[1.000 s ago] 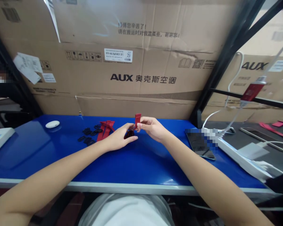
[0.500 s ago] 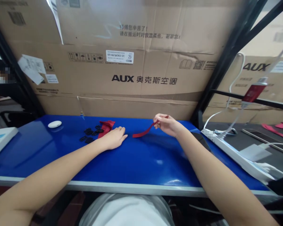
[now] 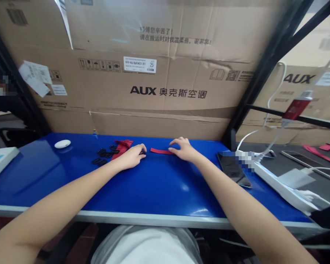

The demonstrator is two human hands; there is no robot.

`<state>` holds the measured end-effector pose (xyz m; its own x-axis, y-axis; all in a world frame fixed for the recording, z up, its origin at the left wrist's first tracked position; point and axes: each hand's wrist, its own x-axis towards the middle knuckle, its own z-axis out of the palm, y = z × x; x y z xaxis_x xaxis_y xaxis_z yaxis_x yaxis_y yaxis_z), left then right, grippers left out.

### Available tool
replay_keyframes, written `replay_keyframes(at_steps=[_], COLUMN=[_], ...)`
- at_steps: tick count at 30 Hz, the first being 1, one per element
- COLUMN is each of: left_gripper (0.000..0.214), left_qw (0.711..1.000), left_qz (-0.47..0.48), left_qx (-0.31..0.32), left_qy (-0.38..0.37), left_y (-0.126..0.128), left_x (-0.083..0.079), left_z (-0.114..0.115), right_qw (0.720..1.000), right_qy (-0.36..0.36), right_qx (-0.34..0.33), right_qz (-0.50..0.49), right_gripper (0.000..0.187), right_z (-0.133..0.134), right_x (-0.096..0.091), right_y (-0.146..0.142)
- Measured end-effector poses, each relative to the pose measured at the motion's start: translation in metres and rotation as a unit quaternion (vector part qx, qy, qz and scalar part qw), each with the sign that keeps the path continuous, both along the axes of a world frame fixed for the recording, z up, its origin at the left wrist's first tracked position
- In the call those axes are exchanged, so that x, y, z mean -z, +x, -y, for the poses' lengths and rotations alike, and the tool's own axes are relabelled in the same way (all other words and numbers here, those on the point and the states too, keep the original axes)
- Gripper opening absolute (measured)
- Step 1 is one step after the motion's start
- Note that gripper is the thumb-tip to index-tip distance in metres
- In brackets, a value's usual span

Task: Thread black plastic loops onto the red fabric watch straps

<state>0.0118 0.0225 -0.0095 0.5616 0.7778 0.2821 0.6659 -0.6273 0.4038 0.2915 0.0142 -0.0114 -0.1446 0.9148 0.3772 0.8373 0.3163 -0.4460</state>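
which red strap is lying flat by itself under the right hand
The single red strap between the two hands, its end under the right hand. The other red straps lie bunched left of the left hand, beside black buckles.

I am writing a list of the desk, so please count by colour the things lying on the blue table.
Red: 2, a single strap and a pile of straps
Black: 2, a heap of buckles and a phone
White: 1, a small oval thing
Total: 5

One red strap [image 3: 158, 150], one phone [image 3: 233, 168], one white puck [image 3: 62, 143].
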Motion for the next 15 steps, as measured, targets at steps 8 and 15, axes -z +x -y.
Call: replay_keyframes(at_steps=[8, 15], left_gripper=[0.011, 0.039], left_qw=[0.987, 0.916], left_qz=[0.151, 0.334], left_qx=[-0.051, 0.0], left_qy=[-0.034, -0.224], left_y=[0.003, 0.007], left_x=[-0.006, -0.011], left_z=[-0.003, 0.006], right_qw=[0.998, 0.975], right_qy=[-0.046, -0.071], right_qx=[-0.023, -0.19], right_qz=[0.02, -0.089], right_gripper=[0.017, 0.01], right_z=[0.01, 0.017], right_x=[0.009, -0.002], right_y=[-0.052, -0.04])
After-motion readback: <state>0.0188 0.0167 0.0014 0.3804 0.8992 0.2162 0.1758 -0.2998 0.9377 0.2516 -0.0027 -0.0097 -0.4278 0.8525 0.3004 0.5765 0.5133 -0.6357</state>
